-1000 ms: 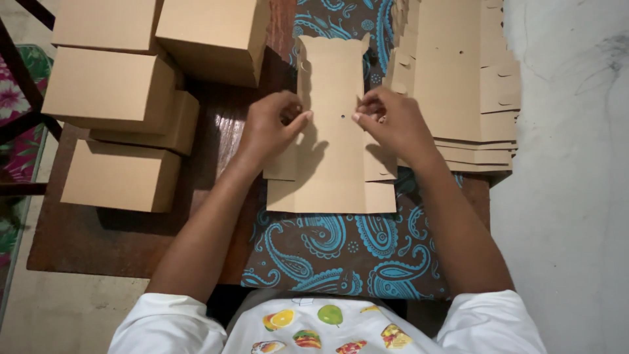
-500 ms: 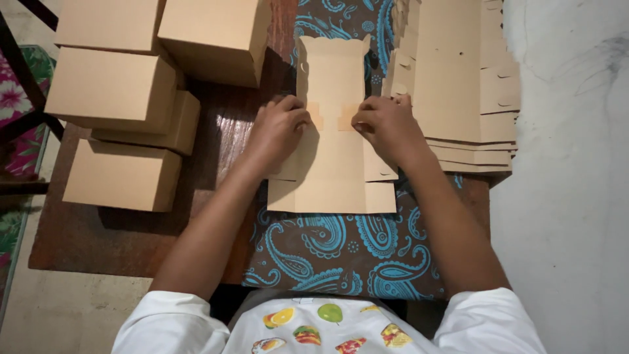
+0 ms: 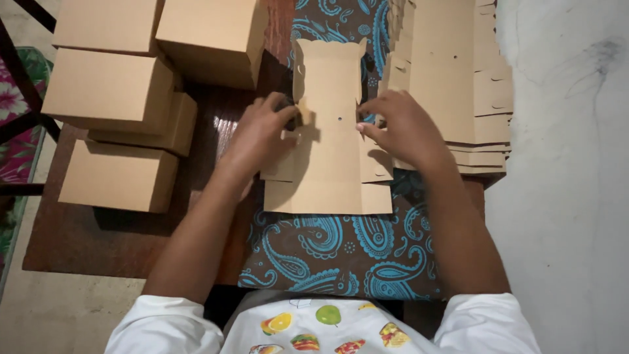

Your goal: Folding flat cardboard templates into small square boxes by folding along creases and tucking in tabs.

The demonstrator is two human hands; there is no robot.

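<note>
— What does the head view show in the middle?

— A flat cardboard box blank [image 3: 327,141] lies on a brown cloth with a blue paisley pattern [image 3: 327,246], which covers part of a dark wooden table [image 3: 98,242]. Both hands are on the blank.

— How is the left hand?

— The left hand [image 3: 262,131] sits at the blank's left edge, fingers curled, pinching a side flap that is bent up there.

— And the right?

— The right hand [image 3: 400,128] mirrors it at the right edge, fingertips closed on the flap on that side. The far end of the blank stands slightly raised, with its corner tabs up.

— What else lies around?

— Left of the hands, folded cardboard boxes [image 3: 111,98] are piled in a heap on the table, touching one another. To the right, just beside the right hand, is a stack of flat blanks [image 3: 458,78], overlapping and reaching toward the top edge. Beyond it, a pale grey floor [image 3: 570,196]. At the bottom, the person's white shirt with fruit prints [image 3: 327,328].
</note>
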